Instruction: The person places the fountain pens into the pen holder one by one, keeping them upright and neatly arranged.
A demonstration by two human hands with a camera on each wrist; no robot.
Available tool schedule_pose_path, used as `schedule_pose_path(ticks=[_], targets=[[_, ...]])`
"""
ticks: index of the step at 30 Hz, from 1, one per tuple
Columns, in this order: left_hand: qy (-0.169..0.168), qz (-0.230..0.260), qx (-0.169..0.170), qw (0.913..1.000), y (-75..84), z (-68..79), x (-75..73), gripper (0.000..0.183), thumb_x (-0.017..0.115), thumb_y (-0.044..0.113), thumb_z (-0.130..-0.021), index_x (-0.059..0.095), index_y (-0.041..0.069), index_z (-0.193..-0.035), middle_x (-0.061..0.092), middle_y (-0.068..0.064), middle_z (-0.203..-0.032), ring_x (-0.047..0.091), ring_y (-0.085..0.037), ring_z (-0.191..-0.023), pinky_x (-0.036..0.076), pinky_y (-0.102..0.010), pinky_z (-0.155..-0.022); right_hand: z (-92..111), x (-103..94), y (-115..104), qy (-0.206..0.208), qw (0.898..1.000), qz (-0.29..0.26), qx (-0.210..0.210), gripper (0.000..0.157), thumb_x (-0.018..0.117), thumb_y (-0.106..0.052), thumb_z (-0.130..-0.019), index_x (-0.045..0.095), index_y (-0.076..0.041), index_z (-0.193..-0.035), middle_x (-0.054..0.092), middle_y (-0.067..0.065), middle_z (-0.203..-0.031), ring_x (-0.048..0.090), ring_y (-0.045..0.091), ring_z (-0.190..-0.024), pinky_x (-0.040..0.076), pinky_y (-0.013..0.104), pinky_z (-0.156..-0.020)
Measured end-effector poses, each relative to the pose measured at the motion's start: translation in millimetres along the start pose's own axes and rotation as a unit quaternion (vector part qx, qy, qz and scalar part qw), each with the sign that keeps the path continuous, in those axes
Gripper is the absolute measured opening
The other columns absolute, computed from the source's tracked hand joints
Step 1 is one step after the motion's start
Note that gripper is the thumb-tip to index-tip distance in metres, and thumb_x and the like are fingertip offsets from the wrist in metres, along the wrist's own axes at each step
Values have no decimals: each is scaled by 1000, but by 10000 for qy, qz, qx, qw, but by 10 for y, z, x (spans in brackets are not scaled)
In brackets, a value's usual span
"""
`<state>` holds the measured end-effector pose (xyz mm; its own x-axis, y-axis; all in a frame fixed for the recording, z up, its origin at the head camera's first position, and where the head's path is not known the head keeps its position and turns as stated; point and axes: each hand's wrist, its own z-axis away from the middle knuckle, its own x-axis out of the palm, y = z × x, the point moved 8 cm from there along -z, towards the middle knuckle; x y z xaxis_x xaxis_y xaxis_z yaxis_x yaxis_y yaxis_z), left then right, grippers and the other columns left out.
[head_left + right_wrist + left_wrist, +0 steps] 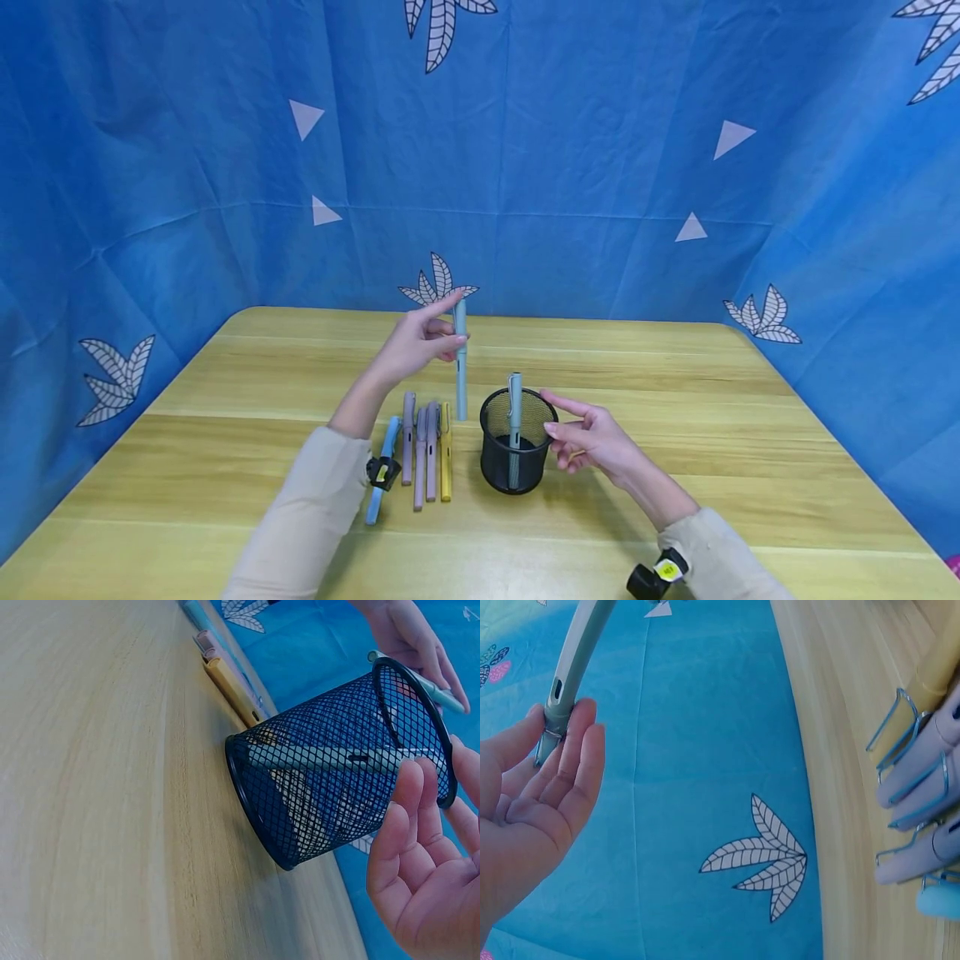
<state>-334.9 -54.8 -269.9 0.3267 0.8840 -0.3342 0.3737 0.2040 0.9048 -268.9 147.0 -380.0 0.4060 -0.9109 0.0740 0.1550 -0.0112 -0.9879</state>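
My left hand (417,340) pinches a pale teal pen (461,379) by its clip end, above the table's middle. The pen hangs upright, and the left wrist view shows the thumb and fingertips at its cap. A black mesh pen holder (497,468) stands just to the right. At its rim, my right hand (592,437) holds it between thumb and index finger; the right wrist view shows the other fingers curled close to the mesh (322,727). Another pale teal pen (515,402) stands inside the holder, clip end up.
Left of the holder, several pens lie side by side: a yellow pen (446,458), purple pens (431,458) and a blue pen (374,504) partly under the left wrist camera (383,473). Behind the wooden table (615,358) hangs a blue cloth (562,150).
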Motion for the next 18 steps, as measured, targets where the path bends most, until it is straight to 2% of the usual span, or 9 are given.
schedule_pose_path(ticks=[3, 7, 11, 15, 18], targets=[[42, -7, 84, 10000, 17, -11, 29, 63, 59, 4, -85, 32, 21, -139, 64, -15, -85, 60, -22, -71, 52, -37, -69, 2, 2, 1, -7, 10000, 2, -6, 65, 59, -12, -86, 24, -5, -140, 60, 4, -63, 55, 12, -49, 46, 22, -47], [97, -75, 188, 9997, 38, -16, 62, 61, 59, 4, -85, 35, 22, -138, 64, -16, -85, 54, -25, -67, 47, -29, -60, 2, 3, 4, -6, 10000, -1, -9, 64, 59, -12, -86, 24, -5, -140, 60, 5, -64, 55, 12, -49, 46, 22, -47], [191, -35, 114, 9997, 74, 2, 78, 60, 60, 6, -85, 36, 23, -137, 64, -15, -84, 48, -29, -64, 41, -25, -54, 1, 4, 3, -20, 10000, -4, -25, 64, 58, -12, -87, 24, -5, -140, 60, 6, -65, 55, 12, -49, 46, 22, -46], [245, 40, -32, 9997, 98, 20, 98, 61, 60, 6, -85, 35, 25, -138, 63, -16, -82, 45, -24, -61, 37, -23, -51, 3, 5, 3, -36, 10000, 4, -36, 64, 58, -12, -87, 24, -6, -141, 60, 6, -65, 55, 12, -49, 46, 22, -46], [293, 7, -86, 9995, 41, 0, 115, 60, 60, 6, -85, 36, 24, -138, 64, -13, -87, 48, -18, -61, 39, -23, -52, 5, 8, 3, -42, 10000, 1, -37, 64, 58, -12, -87, 24, -6, -141, 60, 5, -65, 55, 12, -49, 46, 22, -46]])
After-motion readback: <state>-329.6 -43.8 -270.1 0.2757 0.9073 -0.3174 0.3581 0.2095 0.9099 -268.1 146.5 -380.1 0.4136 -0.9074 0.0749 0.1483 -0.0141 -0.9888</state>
